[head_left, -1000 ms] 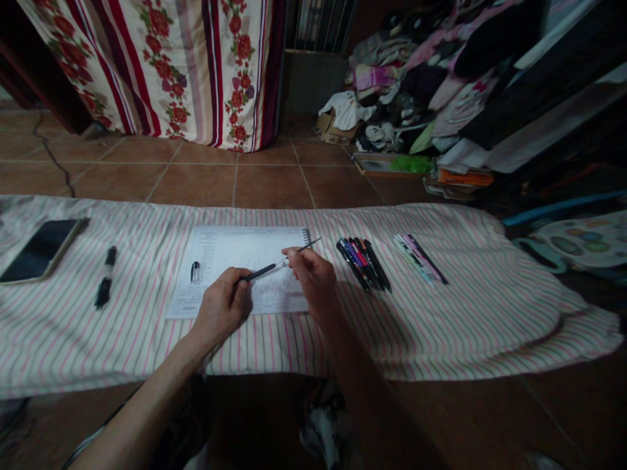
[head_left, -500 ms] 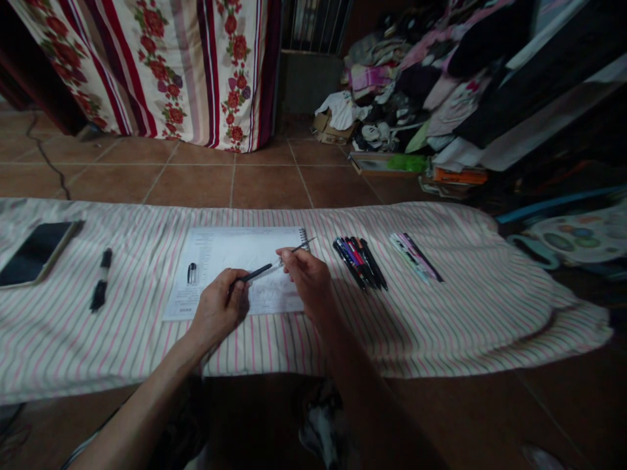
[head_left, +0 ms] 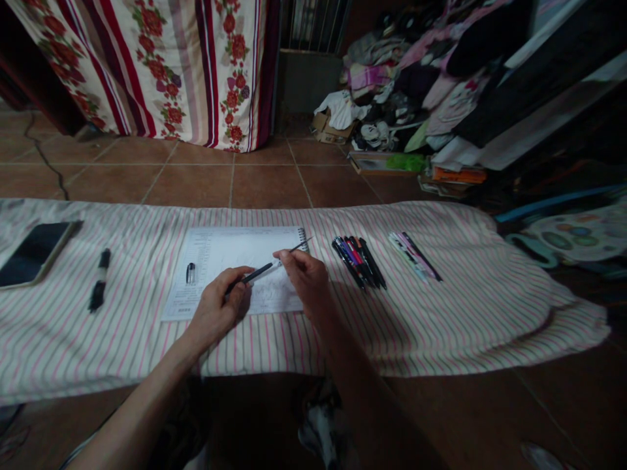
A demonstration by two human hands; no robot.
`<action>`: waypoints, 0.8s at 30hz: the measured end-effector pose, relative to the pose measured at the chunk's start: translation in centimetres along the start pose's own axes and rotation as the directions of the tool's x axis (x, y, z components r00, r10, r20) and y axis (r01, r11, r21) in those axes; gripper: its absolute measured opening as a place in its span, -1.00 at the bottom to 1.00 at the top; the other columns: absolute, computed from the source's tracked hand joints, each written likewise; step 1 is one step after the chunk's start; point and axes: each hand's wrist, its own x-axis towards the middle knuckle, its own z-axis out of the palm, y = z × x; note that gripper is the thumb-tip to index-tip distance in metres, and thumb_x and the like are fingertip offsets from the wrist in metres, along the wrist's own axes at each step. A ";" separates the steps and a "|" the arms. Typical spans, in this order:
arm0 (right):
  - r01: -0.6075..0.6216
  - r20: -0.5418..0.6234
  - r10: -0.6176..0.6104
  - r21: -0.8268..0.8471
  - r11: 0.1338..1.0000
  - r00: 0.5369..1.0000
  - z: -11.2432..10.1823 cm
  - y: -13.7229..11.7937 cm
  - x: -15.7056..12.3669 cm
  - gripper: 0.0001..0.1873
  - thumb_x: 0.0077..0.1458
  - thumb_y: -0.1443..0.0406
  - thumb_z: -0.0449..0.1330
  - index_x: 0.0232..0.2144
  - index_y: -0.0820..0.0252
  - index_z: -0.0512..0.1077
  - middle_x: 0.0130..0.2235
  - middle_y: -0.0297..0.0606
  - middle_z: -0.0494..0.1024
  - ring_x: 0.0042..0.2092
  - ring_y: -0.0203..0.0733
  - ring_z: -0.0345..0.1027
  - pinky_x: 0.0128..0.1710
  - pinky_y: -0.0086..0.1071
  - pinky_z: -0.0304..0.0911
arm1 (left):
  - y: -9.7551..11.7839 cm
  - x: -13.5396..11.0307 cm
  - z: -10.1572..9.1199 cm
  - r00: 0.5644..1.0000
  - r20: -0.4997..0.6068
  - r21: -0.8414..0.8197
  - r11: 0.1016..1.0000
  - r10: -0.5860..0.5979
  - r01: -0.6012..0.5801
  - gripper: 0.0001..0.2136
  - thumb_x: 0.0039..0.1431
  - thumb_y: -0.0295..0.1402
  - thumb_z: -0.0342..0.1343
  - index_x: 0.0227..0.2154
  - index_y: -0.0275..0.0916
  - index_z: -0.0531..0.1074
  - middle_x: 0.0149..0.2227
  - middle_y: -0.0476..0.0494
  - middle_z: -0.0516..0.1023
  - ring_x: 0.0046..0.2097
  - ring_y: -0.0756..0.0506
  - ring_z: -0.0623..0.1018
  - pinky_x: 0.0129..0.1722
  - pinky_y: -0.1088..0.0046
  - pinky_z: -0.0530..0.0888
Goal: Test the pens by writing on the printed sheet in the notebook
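My left hand is closed around the dark barrel of a pen over the lower part of a spiral notebook. Just right of it, my right hand pinches a thin refill whose tip points up and right toward the notebook's spiral edge. The refill lines up with the open end of the barrel. A small pen cap lies on the page left of my left hand. The notebook rests on a pink-striped cloth.
A bunch of dark pens and a smaller group of light pens lie right of the notebook. A black marker and a phone lie at the left. Piled clothes and a floral curtain stand beyond on the tiled floor.
Both hands have stayed over the notebook with barrel and refill held together; my left hand has turned slightly. The view has shifted a little.
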 end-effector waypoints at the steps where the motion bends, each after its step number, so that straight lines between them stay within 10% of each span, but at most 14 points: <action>1: 0.002 -0.003 -0.002 0.000 1.000 1.000 0.0 0.0 0.0 -0.62 0.06 0.07 0.08 -0.42 0.23 0.54 -0.64 -0.43 0.19 -0.57 -0.39 0.01 -0.59 -0.49 -0.06 | 0.0 0.0 0.0 1.000 -0.005 -0.001 1.000 0.006 -0.006 -0.72 0.15 -0.32 -0.09 -0.14 -0.24 0.41 -0.25 -0.15 0.52 -0.21 -0.11 0.50 -0.17 0.28 0.42; 24: -0.046 0.032 0.040 0.196 0.980 0.999 0.3 0.5 0.1 -0.65 0.05 0.07 0.13 -0.40 0.25 0.50 -0.47 -0.27 0.53 -0.48 -0.33 0.38 -0.49 -0.47 0.31 | 0.0 0.0 -0.2 0.999 0.038 -0.006 1.000 -0.015 0.015 -0.77 0.15 -0.34 -0.11 -0.24 -0.24 0.41 -0.34 -0.13 0.52 -0.28 -0.12 0.50 -0.25 0.30 0.42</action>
